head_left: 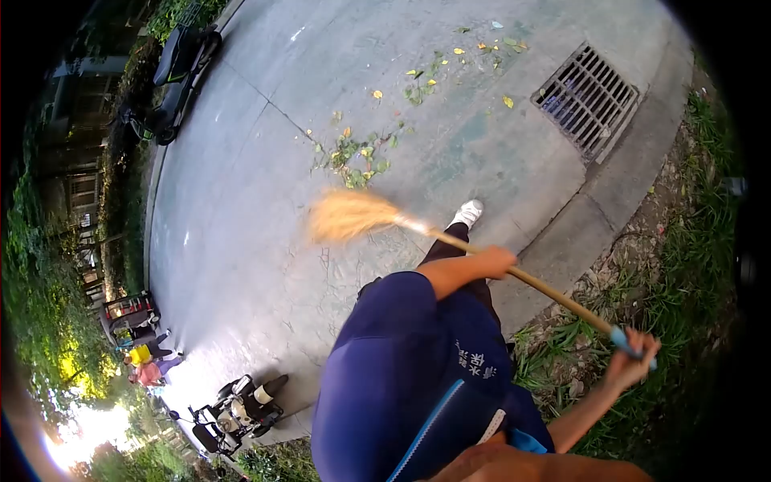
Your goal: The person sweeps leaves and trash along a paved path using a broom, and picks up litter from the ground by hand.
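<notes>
I hold a long-handled straw broom (357,217) with both hands, its handle running across in front of my navy shirt. My left hand (496,262) is closed around the middle of the handle. Near the top end, at a blue wrapped section, my right hand (632,358) grips it. The bristles are spread low over the grey pavement (265,201) and smeared by motion. Just beyond them lies a small pile of green and yellow leaves (357,157). A white shoe (468,213) of mine shows beside the broom head.
A metal drain grate (589,100) is set beside the kerb, with grass (691,273) along the right. More leaves (458,52) lie scattered farther out. A scooter (173,84), a motorcycle (241,410) and people (148,365) near a parked vehicle (132,317) stand along the left.
</notes>
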`<action>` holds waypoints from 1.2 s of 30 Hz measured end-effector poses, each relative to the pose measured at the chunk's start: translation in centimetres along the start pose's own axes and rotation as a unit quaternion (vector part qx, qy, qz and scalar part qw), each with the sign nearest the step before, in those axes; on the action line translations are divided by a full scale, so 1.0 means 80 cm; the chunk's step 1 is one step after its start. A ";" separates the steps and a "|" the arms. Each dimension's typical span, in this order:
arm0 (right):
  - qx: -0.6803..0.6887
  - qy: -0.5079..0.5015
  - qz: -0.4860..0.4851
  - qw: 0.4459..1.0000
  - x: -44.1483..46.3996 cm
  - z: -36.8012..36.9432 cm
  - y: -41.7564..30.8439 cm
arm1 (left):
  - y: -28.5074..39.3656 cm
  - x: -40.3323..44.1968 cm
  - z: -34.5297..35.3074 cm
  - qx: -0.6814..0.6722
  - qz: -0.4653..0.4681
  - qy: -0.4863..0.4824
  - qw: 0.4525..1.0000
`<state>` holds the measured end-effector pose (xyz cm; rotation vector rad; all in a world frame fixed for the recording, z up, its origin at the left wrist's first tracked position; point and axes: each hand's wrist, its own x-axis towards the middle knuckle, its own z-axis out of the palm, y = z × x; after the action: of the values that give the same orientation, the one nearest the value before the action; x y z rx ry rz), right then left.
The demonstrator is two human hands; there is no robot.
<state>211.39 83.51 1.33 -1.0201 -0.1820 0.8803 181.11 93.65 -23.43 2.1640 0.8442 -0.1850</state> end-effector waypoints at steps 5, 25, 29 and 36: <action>0.048 0.028 -0.101 0.993 -0.029 -0.029 -0.045 | 0.038 0.145 -0.074 0.129 0.085 0.025 0.988; 0.002 -0.105 -0.206 0.973 -0.110 -0.141 -0.362 | 0.322 0.056 -0.098 -0.027 0.357 -0.034 0.933; -0.065 0.361 -0.289 0.884 -0.154 -0.020 -0.326 | 0.328 0.054 -0.054 -0.067 0.451 -0.037 0.889; 0.034 -0.064 -0.338 0.939 -0.202 -0.043 -0.176 | 0.247 0.182 -0.091 0.197 0.335 0.009 0.922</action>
<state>210.37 66.60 14.86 -0.7545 -0.5711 0.3179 203.64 97.14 -11.77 2.7031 0.0291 0.0194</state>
